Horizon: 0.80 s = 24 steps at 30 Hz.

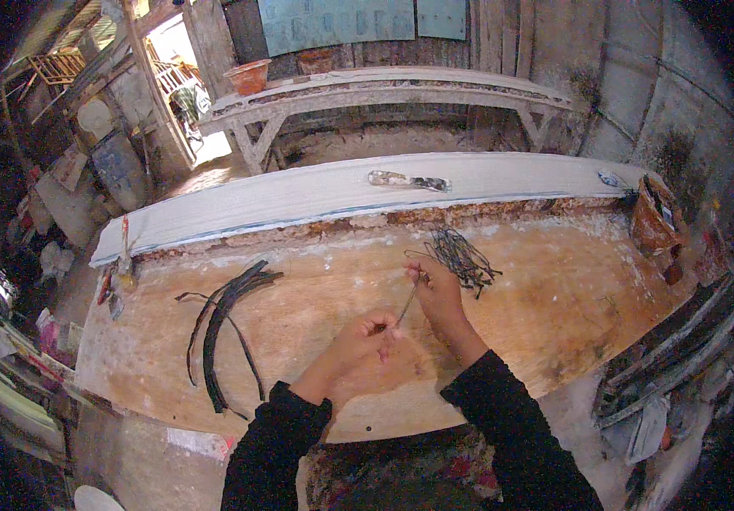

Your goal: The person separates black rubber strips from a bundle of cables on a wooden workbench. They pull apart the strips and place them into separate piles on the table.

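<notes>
Over the middle of the wooden board (299, 307), my two hands hold a thin dark strip (408, 303) stretched slantwise between them. My left hand (357, 339) pinches its lower end with closed fingertips. Higher and further right, my right hand (440, 300) closes its fingers on the upper part, and a thin end sticks out to the left. Just beyond my right hand lies a tangled pile of looped black strips (462, 258). A bundle of long black strips (217, 341) curves across the board to the left of my left hand, with a few loose strands beside it.
A long white plank (299, 200) runs along the board's far side, bearing a paint-spattered hand tool (410, 180). An orange-brown pot (655, 217) stands at the right end. Small tools (122, 260) lie at the left. Behind is a white bench (384, 94) with a terracotta pot (249, 77).
</notes>
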Each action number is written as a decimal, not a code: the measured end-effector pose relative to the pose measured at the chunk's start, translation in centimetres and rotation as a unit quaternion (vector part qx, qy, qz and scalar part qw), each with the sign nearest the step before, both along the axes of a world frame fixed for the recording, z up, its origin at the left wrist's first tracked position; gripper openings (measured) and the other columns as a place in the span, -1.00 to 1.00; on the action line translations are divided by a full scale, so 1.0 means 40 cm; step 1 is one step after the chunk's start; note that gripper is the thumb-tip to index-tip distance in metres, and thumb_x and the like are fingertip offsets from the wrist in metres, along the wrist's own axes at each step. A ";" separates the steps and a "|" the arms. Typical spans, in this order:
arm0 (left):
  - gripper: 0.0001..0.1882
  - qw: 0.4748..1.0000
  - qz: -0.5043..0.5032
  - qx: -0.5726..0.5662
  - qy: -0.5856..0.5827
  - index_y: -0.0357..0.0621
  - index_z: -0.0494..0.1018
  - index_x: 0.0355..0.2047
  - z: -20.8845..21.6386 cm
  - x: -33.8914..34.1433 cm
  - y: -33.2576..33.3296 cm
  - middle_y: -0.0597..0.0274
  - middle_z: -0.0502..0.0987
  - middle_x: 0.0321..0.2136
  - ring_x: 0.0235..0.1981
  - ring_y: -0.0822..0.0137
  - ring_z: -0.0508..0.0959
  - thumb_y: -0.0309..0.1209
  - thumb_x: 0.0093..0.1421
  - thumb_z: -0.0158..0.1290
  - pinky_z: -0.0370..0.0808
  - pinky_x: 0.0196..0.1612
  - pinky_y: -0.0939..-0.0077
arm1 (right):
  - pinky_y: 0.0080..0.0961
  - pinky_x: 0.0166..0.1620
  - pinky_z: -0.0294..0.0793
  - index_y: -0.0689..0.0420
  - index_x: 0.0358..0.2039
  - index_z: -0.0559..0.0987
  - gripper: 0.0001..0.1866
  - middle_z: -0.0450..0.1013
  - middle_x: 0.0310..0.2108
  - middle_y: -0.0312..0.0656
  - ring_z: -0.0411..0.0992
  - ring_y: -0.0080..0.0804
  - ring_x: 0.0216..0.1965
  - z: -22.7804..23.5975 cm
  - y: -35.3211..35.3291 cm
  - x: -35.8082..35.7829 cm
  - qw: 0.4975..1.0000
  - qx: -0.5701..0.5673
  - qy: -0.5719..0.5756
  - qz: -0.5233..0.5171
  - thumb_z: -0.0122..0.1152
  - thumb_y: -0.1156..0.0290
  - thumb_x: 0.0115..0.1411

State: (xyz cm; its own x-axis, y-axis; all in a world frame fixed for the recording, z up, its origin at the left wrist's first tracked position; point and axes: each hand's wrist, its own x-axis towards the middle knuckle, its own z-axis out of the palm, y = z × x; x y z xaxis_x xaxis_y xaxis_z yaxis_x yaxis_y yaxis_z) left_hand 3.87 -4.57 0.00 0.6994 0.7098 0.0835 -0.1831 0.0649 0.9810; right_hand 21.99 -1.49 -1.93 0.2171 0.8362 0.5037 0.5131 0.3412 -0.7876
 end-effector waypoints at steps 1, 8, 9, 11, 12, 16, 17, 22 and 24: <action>-0.89 0.999 0.011 0.000 -0.031 -0.15 0.35 -0.46 -0.006 -0.008 0.010 0.39 0.36 -0.56 -0.59 0.58 0.37 -0.42 0.08 0.06 0.38 -0.55 0.67 | -0.40 -0.31 0.39 0.08 -0.31 0.53 -0.79 0.43 -0.45 -0.09 0.40 -0.19 -0.40 0.007 0.001 -0.007 1.000 0.003 -0.007 0.012 0.13 0.50 -0.04; -0.93 0.926 0.371 -0.003 0.073 -0.17 0.43 -0.58 -0.006 -0.053 0.085 0.42 0.41 -0.66 -0.63 0.62 0.35 -0.50 -0.01 0.10 0.28 -0.63 0.75 | -0.51 -0.35 0.27 0.18 -0.51 0.50 -0.95 0.36 -0.49 -0.26 0.29 -0.48 -0.43 0.044 -0.021 0.020 0.998 -0.054 -0.007 0.016 0.17 0.50 -0.02; -0.93 0.917 0.395 -0.005 0.064 -0.17 0.44 -0.56 -0.017 -0.064 0.098 0.42 0.41 -0.66 -0.63 0.61 0.35 -0.50 -0.02 0.11 0.28 -0.63 0.75 | -0.52 -0.33 0.27 0.18 -0.52 0.50 -0.95 0.36 -0.47 -0.26 0.29 -0.49 -0.42 0.050 -0.027 0.016 0.997 -0.058 -0.015 0.048 0.18 0.51 -0.03; -0.93 0.895 0.445 -0.008 0.045 -0.18 0.45 -0.53 -0.045 -0.088 0.128 0.42 0.41 -0.66 -0.64 0.61 0.35 -0.49 -0.02 0.12 0.28 -0.63 0.74 | -0.55 -0.29 0.28 0.18 -0.51 0.50 -0.96 0.36 -0.44 -0.28 0.29 -0.51 -0.37 0.054 -0.037 -0.013 0.979 -0.092 0.069 0.170 0.17 0.52 -0.03; -0.93 0.892 0.449 0.009 0.052 -0.19 0.44 -0.54 -0.057 -0.087 0.138 0.41 0.41 -0.66 -0.64 0.61 0.35 -0.49 -0.02 0.12 0.28 -0.63 0.74 | -0.57 -0.25 0.27 0.19 -0.50 0.50 -0.95 0.36 -0.43 -0.28 0.29 -0.52 -0.35 0.043 -0.051 -0.031 0.948 -0.122 0.158 0.249 0.17 0.52 -0.03; -0.92 0.882 0.460 0.052 0.082 -0.20 0.43 -0.56 -0.101 -0.086 0.161 0.40 0.41 -0.67 -0.66 0.60 0.35 -0.50 -0.02 0.12 0.28 -0.63 0.71 | -0.62 -0.14 0.25 0.20 -0.38 0.53 -0.88 0.35 -0.38 -0.29 0.29 -0.53 -0.24 0.065 -0.124 -0.116 0.854 -0.236 0.182 0.426 0.13 0.50 0.03; -0.92 0.881 0.461 0.058 0.087 -0.20 0.43 -0.56 -0.108 -0.090 0.163 0.40 0.41 -0.68 -0.66 0.60 0.35 -0.51 -0.02 0.12 0.28 -0.63 0.71 | -0.61 -0.13 0.25 0.20 -0.34 0.53 -0.86 0.35 -0.36 -0.29 0.29 -0.53 -0.22 0.078 -0.141 -0.136 0.849 -0.223 0.172 0.447 0.12 0.49 0.05; -0.89 0.875 0.473 0.064 0.082 -0.23 0.42 -0.58 -0.087 -0.089 0.152 0.35 0.45 -0.66 -0.66 0.58 0.37 -0.51 -0.04 0.14 0.31 -0.60 0.68 | -0.59 -0.12 0.27 0.17 -0.28 0.55 -0.83 0.33 -0.34 -0.29 0.30 -0.52 -0.20 0.092 -0.138 -0.119 0.818 -0.218 0.197 0.495 0.09 0.51 0.08; -0.89 0.871 0.475 0.055 0.112 -0.24 0.43 -0.58 -0.059 -0.075 0.132 0.32 0.47 -0.65 -0.65 0.57 0.38 -0.51 -0.05 0.15 0.32 -0.59 0.67 | -0.59 -0.12 0.27 0.18 -0.31 0.56 -0.84 0.33 -0.35 -0.30 0.30 -0.52 -0.22 0.099 -0.138 -0.113 0.818 -0.224 0.199 0.492 0.10 0.55 0.06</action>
